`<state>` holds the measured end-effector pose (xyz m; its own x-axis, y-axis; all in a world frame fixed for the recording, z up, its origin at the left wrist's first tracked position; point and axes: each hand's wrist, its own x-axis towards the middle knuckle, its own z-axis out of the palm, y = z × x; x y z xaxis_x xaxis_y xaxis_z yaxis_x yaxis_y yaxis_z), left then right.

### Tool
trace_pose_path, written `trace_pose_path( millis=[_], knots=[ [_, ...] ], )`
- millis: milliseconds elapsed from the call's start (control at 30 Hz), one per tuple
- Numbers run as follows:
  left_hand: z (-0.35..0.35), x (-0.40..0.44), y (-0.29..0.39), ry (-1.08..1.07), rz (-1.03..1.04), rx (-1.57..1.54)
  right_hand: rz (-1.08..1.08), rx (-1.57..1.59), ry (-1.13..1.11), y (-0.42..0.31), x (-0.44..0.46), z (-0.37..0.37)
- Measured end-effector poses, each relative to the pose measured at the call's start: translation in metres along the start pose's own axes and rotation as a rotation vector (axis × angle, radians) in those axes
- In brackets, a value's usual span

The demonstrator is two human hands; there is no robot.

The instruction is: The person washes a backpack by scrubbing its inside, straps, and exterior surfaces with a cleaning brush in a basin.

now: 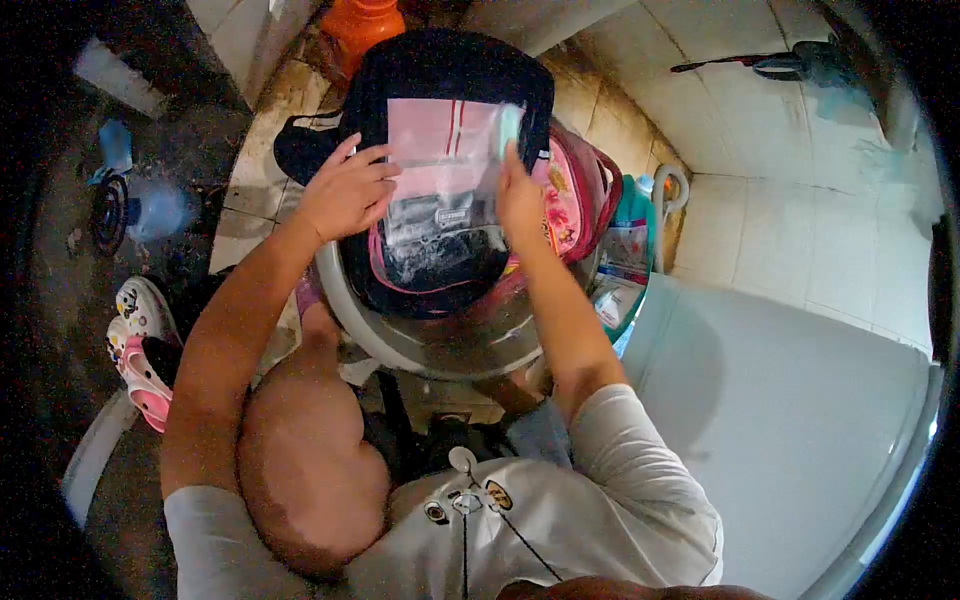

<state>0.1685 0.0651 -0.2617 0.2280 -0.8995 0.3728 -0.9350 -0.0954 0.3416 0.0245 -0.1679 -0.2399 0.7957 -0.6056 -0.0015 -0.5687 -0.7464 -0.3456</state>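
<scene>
A dark backpack [440, 75] with a pink panel lies across a round metal basin, its front up. White suds or a wet sheen cover the pink panel and the dark pocket below it. My left hand [352, 192] rests on the backpack's left side, fingers stretched out and apart. Near the upper right corner of the pink panel, my right hand [519, 200] is closed round a pale green block [510, 128] and presses it against the fabric. Whether the block is a brush or a bar of soap, I cannot tell.
A pink patterned bag [572, 195] sits under the backpack in the basin [430, 357]. Teal bottles [632, 225] stand to the right, beside a large pale grey lid or panel [770, 400]. An orange container [362, 30] is behind. Clogs [143, 340] lie at left.
</scene>
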Motion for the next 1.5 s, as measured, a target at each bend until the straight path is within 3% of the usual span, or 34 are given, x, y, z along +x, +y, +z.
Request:
trace_pose_path(
  millis=[33, 100, 133, 167, 233, 300, 333, 433, 500, 533, 633, 700, 733, 767, 833, 867, 900, 967, 1100, 1200, 1233, 1300, 1400, 1433, 1500],
  knots=[
    [-0.001, 0.0, -0.002, 0.032, -0.001, 0.003, -0.001, 0.004, -0.001, -0.006, 0.007, -0.001],
    [-0.003, 0.0, 0.0, 0.036, 0.0, 0.014, 0.112, 0.299, -0.008, -0.018, 0.015, 0.001],
    [-0.003, 0.001, 0.001, -0.009, -0.006, 0.027, -0.099, 0.145, 0.146, 0.009, 0.005, 0.033],
    [-0.003, 0.003, -0.001, -0.055, -0.015, 0.037, -0.111, -0.125, 0.065, 0.014, -0.022, 0.041],
    [-0.003, 0.005, -0.006, -0.059, -0.023, 0.002, -0.056, -0.088, -0.145, 0.024, -0.06, 0.035],
    [-0.003, 0.004, -0.003, -0.068, -0.03, -0.009, -0.095, -0.166, -0.16, 0.046, -0.037, 0.027],
    [0.002, 0.002, -0.004, -0.024, -0.028, -0.017, -0.129, -0.273, -0.048, 0.043, -0.016, 0.024],
    [-0.003, 0.001, -0.001, 0.032, -0.013, -0.011, 0.027, 0.077, 0.126, -0.011, 0.022, 0.013],
    [-0.003, 0.002, 0.001, 0.045, -0.015, 0.024, -0.323, 0.05, 0.427, 0.006, 0.011, 0.05],
    [-0.004, 0.001, 0.003, 0.021, -0.022, 0.024, -0.01, 0.018, 0.013, -0.012, -0.025, 0.042],
    [-0.006, 0.004, -0.004, -0.028, -0.009, -0.007, -0.259, -0.038, 0.048, 0.02, -0.042, 0.05],
    [-0.009, 0.006, -0.003, 0.001, -0.022, 0.011, -0.252, -0.158, 0.072, 0.016, -0.002, 0.029],
    [-0.009, 0.004, -0.003, 0.013, -0.018, -0.006, -0.114, -0.056, -0.012, -0.006, 0.014, 0.012],
    [-0.005, 0.002, -0.005, 0.013, -0.02, -0.012, -0.111, -0.06, -0.016, -0.012, 0.013, 0.012],
    [0.0, 0.001, -0.002, 0.063, -0.038, -0.004, 0.003, 0.267, -0.014, -0.027, 0.0, 0.021],
    [-0.005, 0.004, -0.001, 0.078, -0.039, 0.008, -0.019, -0.025, -0.074, -0.032, -0.022, 0.027],
    [-0.009, 0.007, -0.001, 0.035, -0.036, -0.003, -0.167, 0.021, -0.054, -0.026, -0.044, 0.033],
    [-0.009, 0.006, -0.005, -0.027, -0.03, -0.022, -0.146, -0.03, -0.249, -0.011, -0.063, 0.027],
    [-0.002, 0.004, 0.001, 0.035, -0.025, 0.002, -0.085, -0.076, -0.142, -0.027, 0.001, 0.002],
    [-0.003, 0.001, 0.001, 0.037, -0.043, 0.001, -0.101, 0.057, 0.097, -0.049, 0.01, 0.029],
    [-0.006, 0.001, 0.002, 0.012, -0.03, 0.022, -0.126, -0.068, -0.059, -0.054, -0.011, 0.03],
    [-0.009, 0.004, -0.003, -0.025, -0.023, 0.026, -0.35, 0.004, -0.165, -0.034, -0.057, 0.048],
    [0.0, 0.002, -0.003, 0.009, -0.029, 0.004, -0.251, -0.064, -0.304, -0.033, -0.046, 0.032],
    [-0.001, 0.001, 0.003, 0.008, -0.016, 0.003, -0.228, -0.13, -0.154, -0.046, -0.024, 0.027],
    [-0.009, 0.002, 0.002, 0.054, -0.041, -0.005, -0.127, 0.081, 0.01, -0.069, 0.017, 0.019]
  ],
)
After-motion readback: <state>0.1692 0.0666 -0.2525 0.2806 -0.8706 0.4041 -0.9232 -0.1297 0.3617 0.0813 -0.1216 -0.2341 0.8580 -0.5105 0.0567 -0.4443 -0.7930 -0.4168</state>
